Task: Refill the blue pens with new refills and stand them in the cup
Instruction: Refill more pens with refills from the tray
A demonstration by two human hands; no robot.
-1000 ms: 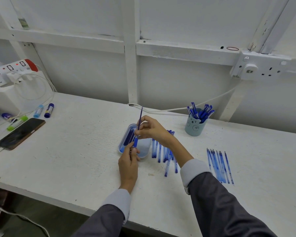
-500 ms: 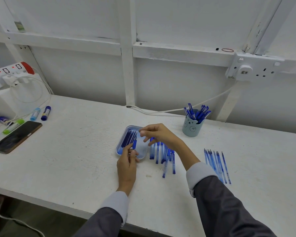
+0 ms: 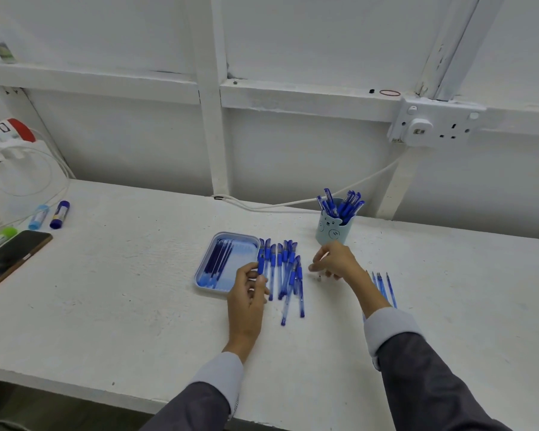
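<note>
My left hand point(image 3: 247, 293) pinches a blue pen point(image 3: 261, 260) upright between thumb and fingertips, at the right edge of the blue tray point(image 3: 206, 284) that holds several dark blue refills point(image 3: 219, 259). Several blue pens point(image 3: 285, 275) lie in a row on the table just right of it. My right hand point(image 3: 336, 262) hovers low over the table in front of the pale blue bear cup point(image 3: 331, 229), its fingers loosely curled with thumb and forefinger apart and nothing in them. A tiny dark piece point(image 3: 320, 277) lies below its fingertips. Several pens point(image 3: 343, 204) stand in the cup.
Several thin blue refills point(image 3: 385, 287) lie on the table right of my right wrist. A phone point(image 3: 8, 258), two glue sticks point(image 3: 59, 214) and a power strip point(image 3: 3, 130) sit at the far left. A white cable point(image 3: 280, 204) runs along the wall to a socket point(image 3: 430, 126).
My right hand has let go of the refill it was pushing into the pen and has moved right, toward the cup. My left hand keeps the pen, shifted slightly right.
</note>
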